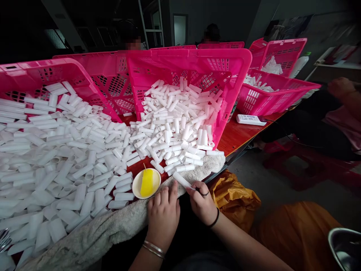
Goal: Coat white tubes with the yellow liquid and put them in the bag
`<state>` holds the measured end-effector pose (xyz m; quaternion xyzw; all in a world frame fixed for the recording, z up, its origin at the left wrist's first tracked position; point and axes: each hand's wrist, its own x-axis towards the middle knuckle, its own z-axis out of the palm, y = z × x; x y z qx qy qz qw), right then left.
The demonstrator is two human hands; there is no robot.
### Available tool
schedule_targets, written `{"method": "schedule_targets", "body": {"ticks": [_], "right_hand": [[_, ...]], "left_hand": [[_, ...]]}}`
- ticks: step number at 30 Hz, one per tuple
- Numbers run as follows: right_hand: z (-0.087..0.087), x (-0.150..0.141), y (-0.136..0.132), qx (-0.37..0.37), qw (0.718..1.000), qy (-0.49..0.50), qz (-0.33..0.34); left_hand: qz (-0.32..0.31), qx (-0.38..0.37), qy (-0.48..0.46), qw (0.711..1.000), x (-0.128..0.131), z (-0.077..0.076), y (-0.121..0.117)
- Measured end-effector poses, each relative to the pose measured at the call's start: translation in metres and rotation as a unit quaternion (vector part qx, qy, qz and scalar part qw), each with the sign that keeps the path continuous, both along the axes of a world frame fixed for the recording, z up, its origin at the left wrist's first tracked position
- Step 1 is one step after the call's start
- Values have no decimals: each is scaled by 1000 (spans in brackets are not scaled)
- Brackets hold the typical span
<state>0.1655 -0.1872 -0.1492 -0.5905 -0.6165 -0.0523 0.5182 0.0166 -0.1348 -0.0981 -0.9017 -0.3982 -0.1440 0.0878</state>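
My right hand (201,203) is closed round one white plastic tube (182,179), which sticks out up and to the left from its fingers. My left hand (163,214) lies beside it on the towel's edge with fingers curled down; nothing shows in it. Just left of my hands a small white dish (137,186) holds a yellow sponge-like piece (147,182). Several white tubes (175,128) spill from a tipped pink basket (242,67) toward my hands.
A large heap of white tubes (56,158) covers the table's left, spilling from another pink basket (34,69). A beige towel (93,237) pads the table edge. More pink baskets (282,94) and a white remote (249,119) lie right. An orange bag (234,195) sits below. People sit opposite and at right.
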Motion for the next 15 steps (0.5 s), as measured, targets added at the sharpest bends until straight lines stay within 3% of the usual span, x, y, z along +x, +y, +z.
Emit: {"method": "schedule_targets", "body": {"ticks": [2, 4, 6, 7, 11, 15], "right_hand": [[-2, 12, -10, -12, 997, 73, 19], [-11, 38, -28, -56, 970, 236, 17], [-29, 75, -57, -127, 891, 435, -31], [-41, 96, -74, -176, 837, 509, -96], [-89, 158, -141, -252, 761, 530, -277], [-131, 169, -169, -368, 684, 488, -397]], "left_hand": [[-10, 15, -5, 1000, -2, -2, 1], [-24, 33, -14, 999, -5, -4, 4], [-43, 51, -25, 997, -8, -6, 7], [-52, 57, -30, 997, -9, -7, 8], [-77, 71, -37, 994, -12, -8, 12], [-82, 76, -41, 993, -11, -8, 13]]}}
